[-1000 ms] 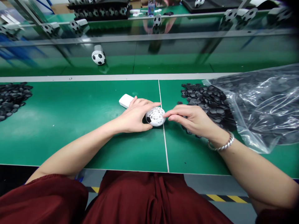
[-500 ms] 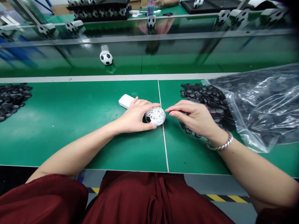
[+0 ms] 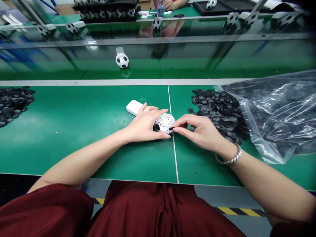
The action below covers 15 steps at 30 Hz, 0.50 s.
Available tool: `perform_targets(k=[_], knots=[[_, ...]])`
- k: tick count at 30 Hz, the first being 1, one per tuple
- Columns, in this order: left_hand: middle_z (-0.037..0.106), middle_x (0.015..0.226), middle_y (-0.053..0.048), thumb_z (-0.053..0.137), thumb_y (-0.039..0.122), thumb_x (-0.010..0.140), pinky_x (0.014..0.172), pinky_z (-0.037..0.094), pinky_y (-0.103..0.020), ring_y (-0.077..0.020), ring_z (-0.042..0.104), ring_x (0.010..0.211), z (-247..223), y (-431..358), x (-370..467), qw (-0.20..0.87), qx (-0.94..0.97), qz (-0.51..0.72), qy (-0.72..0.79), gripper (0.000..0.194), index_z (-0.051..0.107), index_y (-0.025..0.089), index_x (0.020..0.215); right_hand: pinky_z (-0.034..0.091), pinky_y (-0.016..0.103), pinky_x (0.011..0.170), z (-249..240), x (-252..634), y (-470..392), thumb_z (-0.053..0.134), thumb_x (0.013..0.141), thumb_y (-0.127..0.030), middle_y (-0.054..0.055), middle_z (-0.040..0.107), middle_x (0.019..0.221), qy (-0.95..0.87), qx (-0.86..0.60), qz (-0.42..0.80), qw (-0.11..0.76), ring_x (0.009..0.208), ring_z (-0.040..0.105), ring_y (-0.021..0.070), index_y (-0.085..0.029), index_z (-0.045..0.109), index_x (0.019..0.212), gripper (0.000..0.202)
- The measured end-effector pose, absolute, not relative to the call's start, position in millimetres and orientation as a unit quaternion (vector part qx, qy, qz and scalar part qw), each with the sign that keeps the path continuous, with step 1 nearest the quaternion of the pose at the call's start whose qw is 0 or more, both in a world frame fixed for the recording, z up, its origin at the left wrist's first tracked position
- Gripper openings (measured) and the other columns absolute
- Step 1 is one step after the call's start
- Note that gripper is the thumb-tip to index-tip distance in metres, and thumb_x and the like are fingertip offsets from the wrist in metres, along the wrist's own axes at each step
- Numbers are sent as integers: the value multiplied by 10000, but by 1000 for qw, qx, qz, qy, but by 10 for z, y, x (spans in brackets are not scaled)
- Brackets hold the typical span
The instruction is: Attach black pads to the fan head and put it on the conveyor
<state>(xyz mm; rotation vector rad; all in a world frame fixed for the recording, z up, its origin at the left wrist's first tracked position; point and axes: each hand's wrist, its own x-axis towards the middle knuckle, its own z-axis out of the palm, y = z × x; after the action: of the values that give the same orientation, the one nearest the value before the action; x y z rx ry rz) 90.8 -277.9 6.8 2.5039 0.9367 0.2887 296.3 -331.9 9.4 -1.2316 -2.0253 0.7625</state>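
1. White plastic ball-headed handheld fan with an openwork lattice shell (image 3: 165,122): lies on the green conveyor-bench mat (image 3: 74,131), just left of the white seam line (image 3: 172,144). Its long axis runs from the round head at 4 o'clock to the white rectangular handle (image 3: 133,107) at 10 o'clock; the head points toward the person's right.
2. Left hand (image 3: 144,123): palm down, cupped over the fan where handle meets head, fingers curled around the ball and gripping it; forearm enters from 7 o'clock.
3. Right hand (image 3: 199,130): thumb and forefinger pressed together, pinching a small black piece against the ball's right side; forearm enters from 4 o'clock, with a silver beaded bracelet (image 3: 229,158) at the wrist.
4. Heap of loose black panel pieces (image 3: 217,108): at 2 o'clock of the fan, beside a clear plastic bag of the same pieces (image 3: 276,108).
5. Second heap of black pieces (image 3: 12,100): at 9 o'clock, well apart.
6. Finished black-and-white football-patterned fan (image 3: 122,60): at 11 o'clock on the far belt.
7. No writing or brand can be read.
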Motion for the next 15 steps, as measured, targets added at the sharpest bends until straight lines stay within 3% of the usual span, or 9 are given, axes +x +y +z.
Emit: perform_targets(k=[15], knots=[[528, 1265, -122, 562, 677, 679, 1085, 108, -556, -293, 387, 1224, 69, -2798, 932, 222, 903, 116, 349, 822, 430, 151, 1296, 442, 299, 695, 81, 2961, -3323, 519, 863, -213, 31, 669, 830, -843, -409, 194, 292, 760, 593, 150, -195, 618, 852, 101]])
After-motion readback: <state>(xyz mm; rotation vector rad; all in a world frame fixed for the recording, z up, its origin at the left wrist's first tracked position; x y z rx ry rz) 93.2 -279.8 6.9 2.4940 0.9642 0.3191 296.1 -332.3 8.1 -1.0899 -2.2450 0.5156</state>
